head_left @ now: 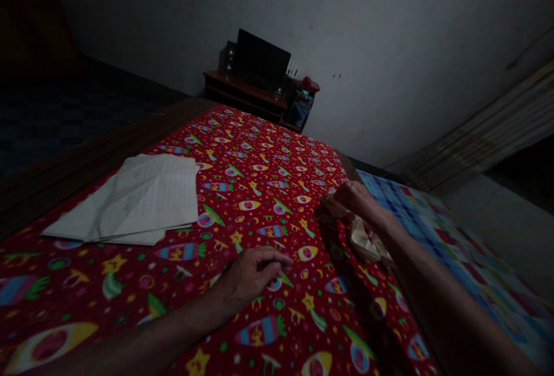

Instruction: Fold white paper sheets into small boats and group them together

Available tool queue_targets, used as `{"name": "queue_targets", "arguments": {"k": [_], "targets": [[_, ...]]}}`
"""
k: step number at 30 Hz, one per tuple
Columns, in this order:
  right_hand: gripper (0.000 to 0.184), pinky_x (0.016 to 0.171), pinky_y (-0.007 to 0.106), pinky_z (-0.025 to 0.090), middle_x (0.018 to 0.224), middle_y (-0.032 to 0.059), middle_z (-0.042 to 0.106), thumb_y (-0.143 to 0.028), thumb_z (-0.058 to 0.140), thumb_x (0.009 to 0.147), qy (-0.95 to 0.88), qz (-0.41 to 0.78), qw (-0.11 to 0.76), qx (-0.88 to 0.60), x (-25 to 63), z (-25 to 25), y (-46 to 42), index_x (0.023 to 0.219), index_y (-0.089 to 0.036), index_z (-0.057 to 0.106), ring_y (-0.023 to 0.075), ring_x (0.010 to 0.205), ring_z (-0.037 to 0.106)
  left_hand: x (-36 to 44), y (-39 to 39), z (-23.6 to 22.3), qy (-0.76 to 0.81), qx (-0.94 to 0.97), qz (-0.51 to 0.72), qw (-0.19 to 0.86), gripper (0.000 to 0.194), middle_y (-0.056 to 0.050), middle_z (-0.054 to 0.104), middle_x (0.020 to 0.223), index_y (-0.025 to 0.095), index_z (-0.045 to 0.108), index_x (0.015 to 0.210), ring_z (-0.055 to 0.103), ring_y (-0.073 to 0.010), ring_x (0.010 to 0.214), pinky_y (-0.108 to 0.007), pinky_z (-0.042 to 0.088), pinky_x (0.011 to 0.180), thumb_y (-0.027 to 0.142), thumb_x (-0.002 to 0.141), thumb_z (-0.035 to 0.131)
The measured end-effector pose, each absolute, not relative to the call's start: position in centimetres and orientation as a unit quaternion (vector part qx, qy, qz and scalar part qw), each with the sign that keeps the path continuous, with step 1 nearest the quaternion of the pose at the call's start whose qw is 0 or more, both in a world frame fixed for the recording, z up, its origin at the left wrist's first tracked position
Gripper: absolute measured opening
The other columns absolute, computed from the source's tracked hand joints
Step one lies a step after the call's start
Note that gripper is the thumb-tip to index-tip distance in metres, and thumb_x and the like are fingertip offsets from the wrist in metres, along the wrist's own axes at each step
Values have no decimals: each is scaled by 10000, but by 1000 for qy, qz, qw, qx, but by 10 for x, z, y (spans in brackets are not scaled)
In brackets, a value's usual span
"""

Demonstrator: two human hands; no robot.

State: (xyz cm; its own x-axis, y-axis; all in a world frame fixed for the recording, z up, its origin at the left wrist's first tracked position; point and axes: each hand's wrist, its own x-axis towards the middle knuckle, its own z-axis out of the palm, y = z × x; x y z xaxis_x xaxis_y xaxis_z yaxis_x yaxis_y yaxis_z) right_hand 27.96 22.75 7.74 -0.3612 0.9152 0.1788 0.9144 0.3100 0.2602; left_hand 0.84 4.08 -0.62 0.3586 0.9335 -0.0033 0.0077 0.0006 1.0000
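My left hand (259,269) is held low over the red patterned cloth (259,232), fingers stretched out and a little bent, with nothing in it. At the cloth's right edge, my right hand (354,196) has its fingers curled closed on a piece of crumpled brownish paper (332,205). Another crumpled piece of paper (367,242) lies just below that wrist, partly hidden by the forearm. To the left, a loose stack of creased paper sheets (151,194) with faint lines rests on the cloth.
A small wooden desk (242,90) stands against the wall beyond the cloth, bearing a dark monitor (262,59) and a speaker (231,56). Along the right side lies a blue checked and multicoloured cloth (415,220), lower down. A dark wooden edge (130,139) borders the left.
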Motion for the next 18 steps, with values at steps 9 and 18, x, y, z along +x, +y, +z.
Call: {"name": "queue_targets", "arguments": {"k": [9, 18], "targets": [[250, 562, 230, 309, 751, 95, 617, -189, 415, 857, 790, 144, 104, 587, 272, 70, 220, 781, -106, 638, 133, 672, 540, 7, 39, -6, 397, 598, 397, 572, 259, -27, 637, 831, 162, 693, 921, 572, -104, 647, -198, 447, 597, 230, 805, 472], [310, 813, 384, 499, 1146, 84, 561, -329, 531, 895, 758, 78, 142, 632, 271, 65, 231, 1149, -152, 542, 196, 968, 578, 8, 39, -6, 397, 621, 395, 549, 255, -32, 642, 837, 162, 696, 912, 589, -109, 663, -198, 454, 607, 218, 808, 470]]}}
